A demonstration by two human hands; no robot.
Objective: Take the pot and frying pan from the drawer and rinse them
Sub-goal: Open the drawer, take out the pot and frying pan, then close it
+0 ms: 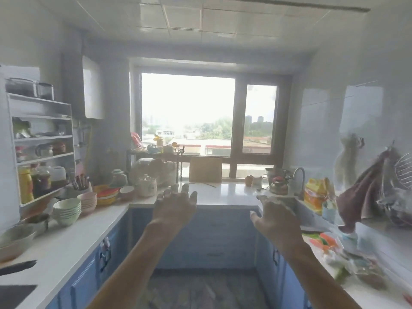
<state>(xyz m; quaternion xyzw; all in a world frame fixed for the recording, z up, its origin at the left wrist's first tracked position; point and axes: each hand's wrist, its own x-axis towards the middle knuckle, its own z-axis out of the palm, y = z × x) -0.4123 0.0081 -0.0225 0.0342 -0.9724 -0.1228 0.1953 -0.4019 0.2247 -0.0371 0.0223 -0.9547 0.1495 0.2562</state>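
Both my hands are raised in front of me over the kitchen aisle, empty. My left hand (pixel 176 205) has its fingers spread, back facing me. My right hand (pixel 273 216) is also spread, to the right of it. Blue cabinet drawers (pixel 214 237) sit shut under the far counter, beyond my hands. The curved tap (pixel 299 175) stands at the right counter by the sink. No pot or frying pan shows.
Stacked bowls (pixel 68 210) and a white shelf rack (pixel 43 148) of jars fill the left counter. A kettle (pixel 278 184), a yellow bag (pixel 315 192) and a brown hanging cloth (pixel 361 197) crowd the right counter. A window is straight ahead.
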